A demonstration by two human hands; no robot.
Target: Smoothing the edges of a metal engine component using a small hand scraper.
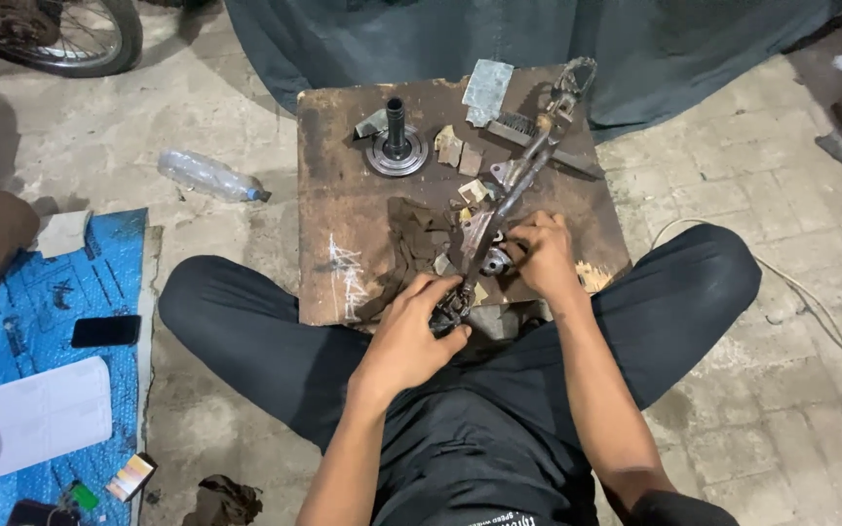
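Fitting work looks to be the step in hand: the left hand (411, 336) has its fingers curled shut around the near end of a long rusty metal lever assembly (514, 185), which lies slantwise over the low wooden surface (343, 195) between the person's knees. The right hand (541, 255) pinches a small round fitting (495, 261) against that lever. Judging by this, a steady grip and a careful turn come next. A flanged shaft (396, 146) stands apart.
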